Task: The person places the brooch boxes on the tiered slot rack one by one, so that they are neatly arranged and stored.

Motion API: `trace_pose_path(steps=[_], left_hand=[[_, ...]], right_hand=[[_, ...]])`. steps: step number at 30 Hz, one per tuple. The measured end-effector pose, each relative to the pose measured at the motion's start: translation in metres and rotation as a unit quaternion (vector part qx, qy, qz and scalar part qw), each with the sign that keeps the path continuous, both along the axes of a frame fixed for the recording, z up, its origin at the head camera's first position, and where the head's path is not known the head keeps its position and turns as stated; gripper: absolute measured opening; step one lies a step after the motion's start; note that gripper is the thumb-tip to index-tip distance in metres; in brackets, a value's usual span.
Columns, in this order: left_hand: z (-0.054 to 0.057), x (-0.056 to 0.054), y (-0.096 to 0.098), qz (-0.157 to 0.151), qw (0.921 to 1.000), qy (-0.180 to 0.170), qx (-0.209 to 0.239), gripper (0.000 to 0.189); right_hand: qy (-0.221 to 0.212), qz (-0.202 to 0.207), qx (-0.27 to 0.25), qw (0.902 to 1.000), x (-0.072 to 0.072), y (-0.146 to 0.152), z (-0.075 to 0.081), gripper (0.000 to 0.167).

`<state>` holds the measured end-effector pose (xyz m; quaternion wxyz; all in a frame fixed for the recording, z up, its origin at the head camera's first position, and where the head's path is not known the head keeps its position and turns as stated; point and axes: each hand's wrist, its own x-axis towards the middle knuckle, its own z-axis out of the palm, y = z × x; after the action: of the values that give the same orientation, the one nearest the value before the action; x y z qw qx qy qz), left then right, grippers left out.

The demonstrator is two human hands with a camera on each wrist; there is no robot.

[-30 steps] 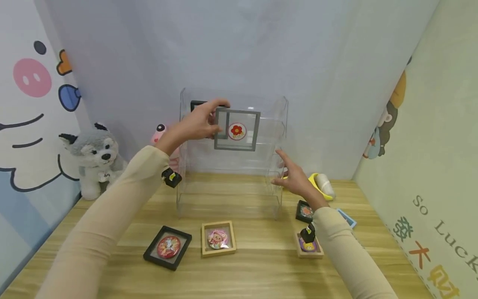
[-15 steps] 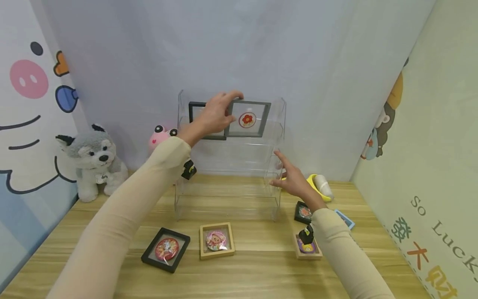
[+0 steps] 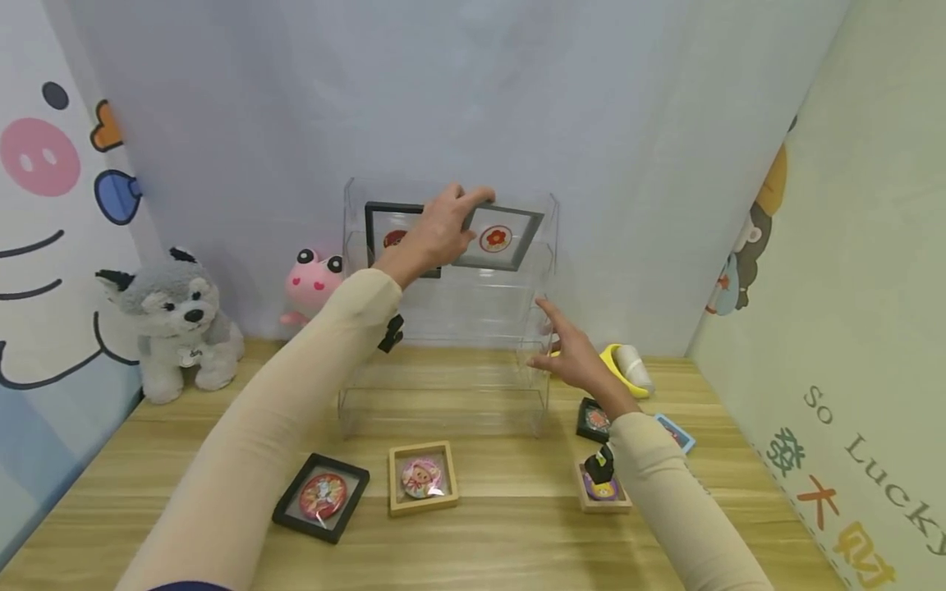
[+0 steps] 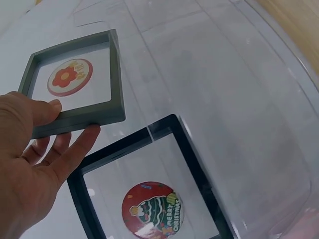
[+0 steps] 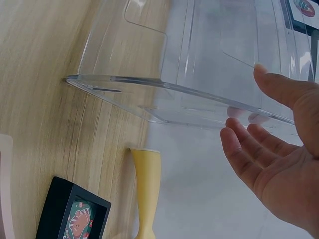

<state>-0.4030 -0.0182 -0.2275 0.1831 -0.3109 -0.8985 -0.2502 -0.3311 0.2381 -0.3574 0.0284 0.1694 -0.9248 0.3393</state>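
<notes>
Over the desk (image 3: 517, 533), upper centre, our left hand (image 3: 443, 230) has lifted its pinched grey frame (image 3: 496, 239) beside the black frame (image 3: 394, 237), apparently nearly shelved, our right hand (image 3: 579, 355) spread, empty.

Fingers (image 4: 77, 152) pinch a grey frame (image 4: 103, 114)

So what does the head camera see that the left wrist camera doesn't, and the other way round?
Only the head view: the fluffy husky toy, the pig-nose picture and the right grip.

Only the left wrist view: the readable Merry Christmas words.

Both: the left grip pinching the gray frame, the black frame beside it, and the clear rack.
</notes>
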Motion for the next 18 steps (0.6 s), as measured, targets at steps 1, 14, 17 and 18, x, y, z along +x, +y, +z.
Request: trace_pose_path(steps=[1, 14, 17, 18], left_hand=[[-0.002, -0.001, 0.001, 0.0, 1.0, 0.001, 0.004, 0.054], [-0.022, -0.01, 0.013, 0.009, 0.9992, -0.016, 0.037, 0.055], [-0.026, -0.012, 0.015, 0.016, 0.999, -0.019, 0.038, 0.056], [-0.028, -0.012, 0.016, 0.019, 0.9989, -0.019, 0.038, 0.056]], right_hand=[[-0.001, 0.0, 0.0, 1.0, 0.0, 0.0, 0.0, 0.094], [-0.003, 0.004, -0.007, 1.0, 0.0, -0.001, 0.0, 0.095], [-0.006, 0.001, -0.008, 0.9999, 0.001, 0.0, 0.0, 0.095], [-0.006, -0.001, -0.008, 0.9999, 0.001, 0.0, 0.0, 0.095]])
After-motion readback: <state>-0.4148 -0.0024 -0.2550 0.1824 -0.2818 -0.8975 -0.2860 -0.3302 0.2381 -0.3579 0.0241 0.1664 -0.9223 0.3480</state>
